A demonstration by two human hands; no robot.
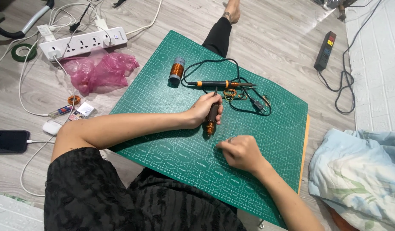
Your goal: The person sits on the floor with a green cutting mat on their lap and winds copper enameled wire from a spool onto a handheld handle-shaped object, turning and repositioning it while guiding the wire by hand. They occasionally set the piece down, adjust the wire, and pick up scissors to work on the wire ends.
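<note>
Left hand (206, 109) closed on a dark rod (212, 114) wound with copper coil, mid-mat (163, 102); right hand (240, 152) pinched nearer, probably on fine wire — too thin to tell. Could snap or kink if pulled hard. Soldering iron (218, 84) just beyond — burn risk.

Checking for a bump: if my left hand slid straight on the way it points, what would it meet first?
Probably the coil of copper wire beside the soldering iron; the left hand points that way holding a dark rod.
</note>
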